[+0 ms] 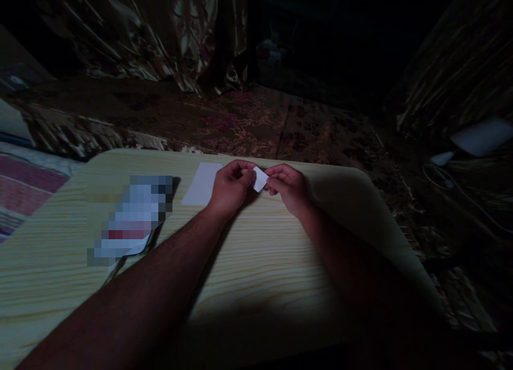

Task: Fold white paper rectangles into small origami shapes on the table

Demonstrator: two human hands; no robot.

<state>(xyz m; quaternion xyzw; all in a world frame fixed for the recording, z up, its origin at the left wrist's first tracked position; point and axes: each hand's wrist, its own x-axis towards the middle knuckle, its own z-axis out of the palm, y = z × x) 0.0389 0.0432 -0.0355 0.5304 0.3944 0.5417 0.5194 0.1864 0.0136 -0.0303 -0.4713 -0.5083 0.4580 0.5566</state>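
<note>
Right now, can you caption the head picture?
Left hand and right hand hold a small white paper over the wood-grained table.

The object (134, 212) at left is pixelated beyond reading, the left hand (230, 191) hides the sheet (199, 186) in part and, with the right hand (287, 184), bits of the paper (260, 179), while the picture's left edge cuts off the bedding (24, 186).

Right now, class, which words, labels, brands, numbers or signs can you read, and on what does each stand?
Readable text: none.
Pixelated item: too blurred to read any text.
Small held paper: no writing visible.
White sheet: no writing visible.
</note>
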